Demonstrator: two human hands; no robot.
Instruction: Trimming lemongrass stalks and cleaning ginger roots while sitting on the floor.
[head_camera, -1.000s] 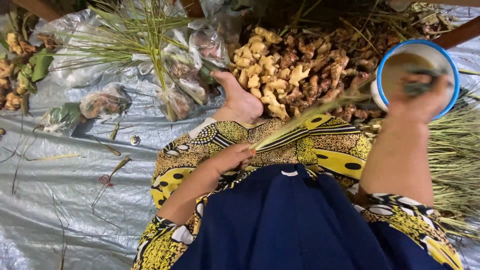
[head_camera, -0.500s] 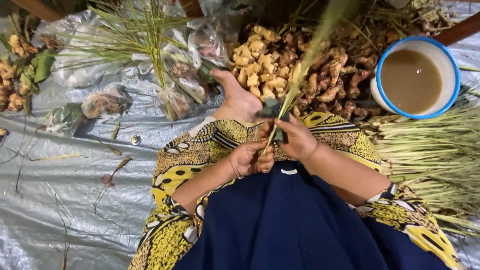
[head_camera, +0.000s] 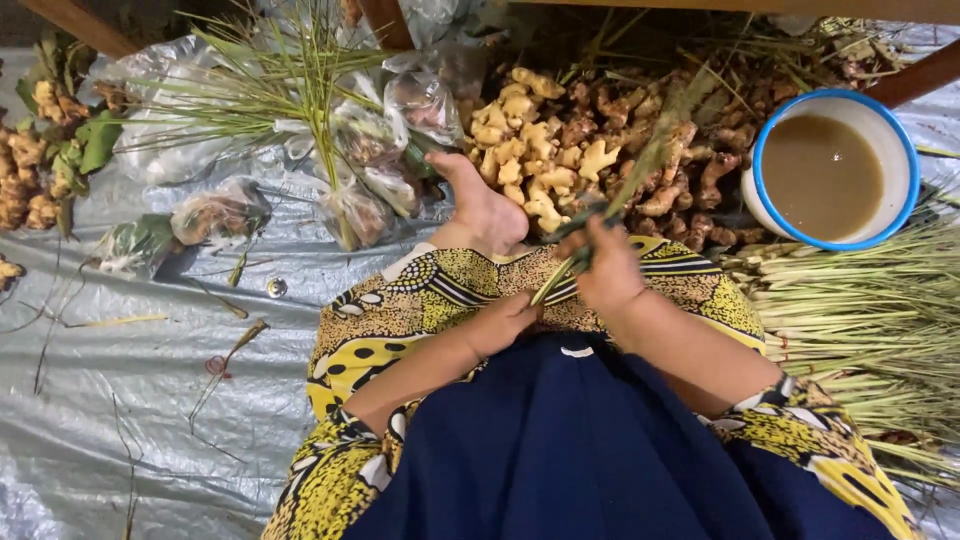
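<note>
My right hand (head_camera: 606, 270) grips a long green lemongrass stalk (head_camera: 640, 170) near its lower part; the blurred stalk points up and to the right over a pile of ginger roots (head_camera: 600, 150). My left hand (head_camera: 505, 320) closes on the stalk's lower end, just above my lap. Both hands sit over the yellow patterned cloth (head_camera: 400, 310) on my knees. My bare foot (head_camera: 480, 210) rests just beyond the hands.
A white bowl with a blue rim (head_camera: 905, 165) holds brownish water at upper right. Lemongrass stalks (head_camera: 870, 320) lie bundled at right. Plastic bags of produce (head_camera: 360, 190) and more grass lie upper left on a grey plastic sheet (head_camera: 120, 400).
My right hand came back from the bowl to my lap and took hold of the stalk. The stalk's top has swung from pointing right toward pointing up over the ginger.
</note>
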